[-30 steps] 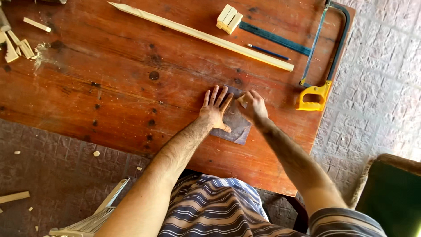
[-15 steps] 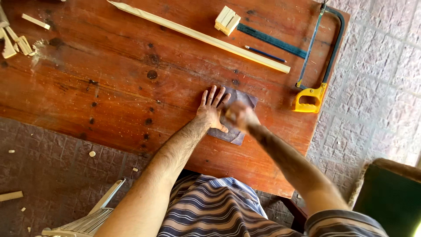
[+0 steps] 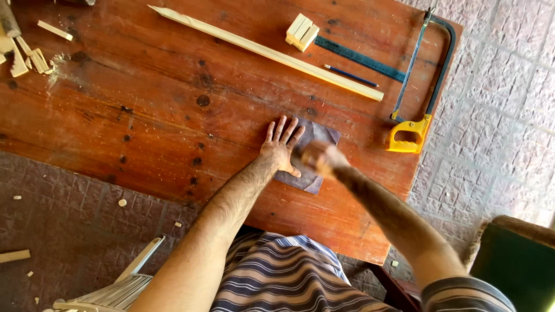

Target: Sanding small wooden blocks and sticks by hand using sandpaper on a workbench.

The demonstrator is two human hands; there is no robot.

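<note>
My left hand (image 3: 280, 147) lies flat with its fingers spread on the left part of a dark sheet of sandpaper (image 3: 321, 134), pressing it onto the red-brown wooden table (image 3: 173, 133). My right hand (image 3: 321, 159) is bunched and blurred by motion over the sheet's near half, right beside the left thumb. A small pale wooden piece appears pinched under its fingers, mostly hidden by the blur.
Beyond the sandpaper lie a long pale wooden strip (image 3: 272, 55), a stack of small wooden blocks (image 3: 302, 32), a dark ruler (image 3: 361, 59) and a pencil (image 3: 351, 75). A hacksaw with a yellow handle (image 3: 410, 136) lies at the right edge. Wood offcuts (image 3: 26, 55) sit far left.
My right hand has slid from the far end of the sandpaper toward me along the sheet, now blurred. The left hand has stayed flat in place.
</note>
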